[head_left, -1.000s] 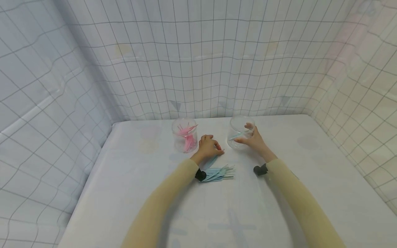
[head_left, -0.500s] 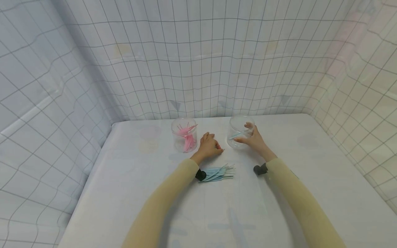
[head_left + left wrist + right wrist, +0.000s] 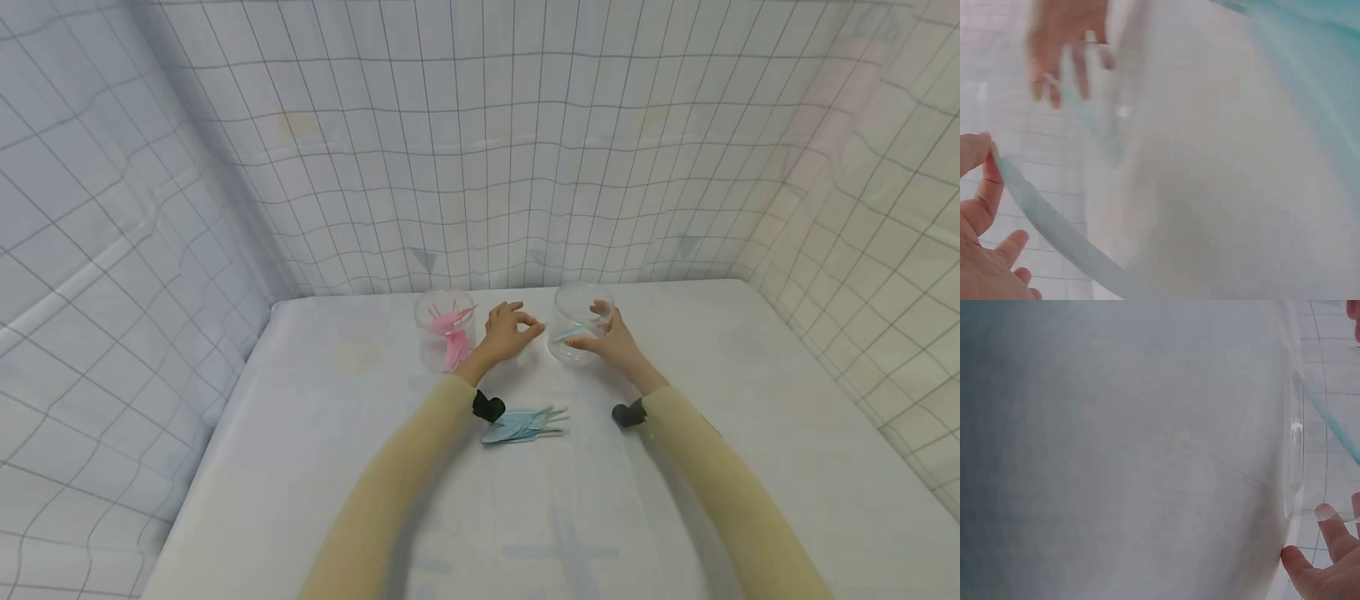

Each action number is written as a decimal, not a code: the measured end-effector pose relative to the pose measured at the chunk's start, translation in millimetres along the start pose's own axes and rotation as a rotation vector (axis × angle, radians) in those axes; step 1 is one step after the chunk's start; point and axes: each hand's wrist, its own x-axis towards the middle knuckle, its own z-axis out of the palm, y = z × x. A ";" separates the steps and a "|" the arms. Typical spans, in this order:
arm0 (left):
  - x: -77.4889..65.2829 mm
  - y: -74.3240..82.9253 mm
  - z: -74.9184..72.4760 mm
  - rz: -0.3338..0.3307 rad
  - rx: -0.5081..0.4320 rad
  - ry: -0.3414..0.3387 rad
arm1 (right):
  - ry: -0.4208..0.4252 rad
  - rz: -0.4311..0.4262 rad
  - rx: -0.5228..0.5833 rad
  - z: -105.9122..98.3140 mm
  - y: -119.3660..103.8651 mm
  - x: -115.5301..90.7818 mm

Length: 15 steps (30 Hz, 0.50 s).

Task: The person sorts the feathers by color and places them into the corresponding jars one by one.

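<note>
Between thumb and index finger, my left hand [image 3: 510,335] pinches the thin pale end of a light blue strip [image 3: 1054,228], which curves downward in the left wrist view. That hand is raised just left of a clear round jar [image 3: 558,350]. My right hand [image 3: 617,340] grips this jar from its right side, thumb in front and fingers behind. A similar blue strip [image 3: 1333,425] leans inside it. Nearer me on the table lies a small pile of light blue strips [image 3: 517,427] with thin ends pointing right.
To the left, behind my left forearm, stands a second clear jar [image 3: 431,354] holding several pink strips [image 3: 453,337] with thin ends upward. White grid-patterned curtains [image 3: 487,167] enclose the white table [image 3: 322,467] at the back and sides.
My left hand has lifted the blue strip from the table and moved up and away from me, towards the jar's rim. My right hand keeps its hold on the jar.
</note>
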 end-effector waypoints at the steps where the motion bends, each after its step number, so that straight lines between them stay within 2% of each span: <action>1: 3.2 3.6 -3.4 0.009 -0.042 0.018 | 0.000 0.003 -0.005 -0.1 0.3 0.0; 8: 24.5 34.8 -26.3 0.101 -0.352 0.155 | -0.007 0.013 0.019 0.0 -1.5 -0.6; 11: 34.2 49.4 -30.8 0.088 -0.471 0.188 | 0.002 0.018 0.019 0.7 -2.4 -0.1; 15: 46.2 70.7 -30.2 0.051 -0.680 0.207 | 0.014 0.012 0.016 0.5 -2.2 0.4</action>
